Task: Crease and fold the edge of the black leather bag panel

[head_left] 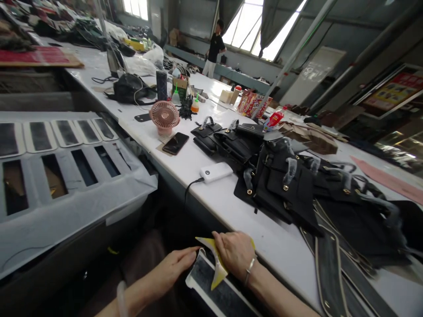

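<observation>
Shows, from the head camera, a workshop with bright windows along the far wall and a person in a black top standing beyond the work area. Looks down on a long white worktable running diagonally away.

Grips a curved yellow sheet with the right hand, thumb and fingers closed on it, with a silver-coloured bangle round the wrist. Pinches with the left hand, thumb and fingertips together, at the upper end of a black panel with a white border. Wears a pale bracelet on that same left wrist. Places the panel low in front of the body, just beside the table's near edge, tilted and partly behind the yellow sheet.

Shows at left a white-covered stand, with a row of dark panels edged in white on top. Shows on the table, beyond the hands, a white power bank with a black cable plugged in, then a black smartphone just beside a pink fan. Includes farther back a green-tipped squeeze bottle near another squeeze bottle with orange contents. Heaps black handbags with plastic-wrapped handles on the right, with long black straps nearer.
</observation>
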The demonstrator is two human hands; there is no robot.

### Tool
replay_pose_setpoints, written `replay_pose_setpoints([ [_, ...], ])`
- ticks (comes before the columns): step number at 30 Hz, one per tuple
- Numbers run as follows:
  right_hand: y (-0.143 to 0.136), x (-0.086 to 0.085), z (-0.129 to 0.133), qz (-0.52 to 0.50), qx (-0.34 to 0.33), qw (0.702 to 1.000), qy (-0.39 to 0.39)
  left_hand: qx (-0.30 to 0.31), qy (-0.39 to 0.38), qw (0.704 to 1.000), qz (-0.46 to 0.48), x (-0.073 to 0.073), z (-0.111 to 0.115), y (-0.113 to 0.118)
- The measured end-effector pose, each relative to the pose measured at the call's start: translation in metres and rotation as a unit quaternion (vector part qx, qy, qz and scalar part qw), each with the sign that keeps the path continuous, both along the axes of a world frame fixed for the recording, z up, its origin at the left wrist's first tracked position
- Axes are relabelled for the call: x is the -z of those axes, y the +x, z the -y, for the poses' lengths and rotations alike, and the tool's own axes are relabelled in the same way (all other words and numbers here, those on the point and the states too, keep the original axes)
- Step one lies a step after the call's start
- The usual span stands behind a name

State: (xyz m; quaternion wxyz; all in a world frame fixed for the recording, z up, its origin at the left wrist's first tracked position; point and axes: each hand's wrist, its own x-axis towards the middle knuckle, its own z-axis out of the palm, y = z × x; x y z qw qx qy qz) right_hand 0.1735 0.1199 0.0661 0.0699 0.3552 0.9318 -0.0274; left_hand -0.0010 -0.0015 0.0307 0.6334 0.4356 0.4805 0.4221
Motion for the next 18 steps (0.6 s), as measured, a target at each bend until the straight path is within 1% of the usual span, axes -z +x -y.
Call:
replay_pose_setpoints([
  [2, -0.015, -0.002, -0.006, -0.008, -0.030, 0.999, 0.002, -0.012, -0.009, 1.000, -0.020, 0.002, 0.002, 0.000],
  [4, -0.026, -0.004, -0.012, -0.015, -0.063, 0.998, 0.001, -0.044, -0.031, 0.998, -0.028, 0.007, 0.005, 0.001],
  [6, -0.034, -0.005, -0.017, -0.019, -0.098, 0.995, -0.004, -0.079, -0.038, 0.996, -0.006, 0.013, 0.008, 0.004],
  [8, -0.039, -0.007, -0.022, -0.020, -0.129, 0.991, -0.008, -0.112, -0.026, 0.993, 0.032, 0.017, 0.009, 0.009],
  [11, -0.043, -0.009, -0.027, -0.019, -0.176, 0.984, -0.014, -0.160, -0.007, 0.984, 0.075, 0.017, 0.010, 0.014],
  [13, -0.045, -0.011, -0.030, -0.017, -0.205, 0.978, -0.018, -0.174, 0.002, 0.981, 0.080, 0.016, 0.011, 0.016],
  [15, -0.047, -0.011, -0.032, -0.016, -0.229, 0.973, -0.021, -0.178, 0.008, 0.982, 0.064, 0.015, 0.011, 0.017],
  [18, -0.049, -0.011, -0.034, -0.017, -0.254, 0.967, -0.022, -0.178, -0.004, 0.983, 0.050, 0.014, 0.012, 0.019],
])
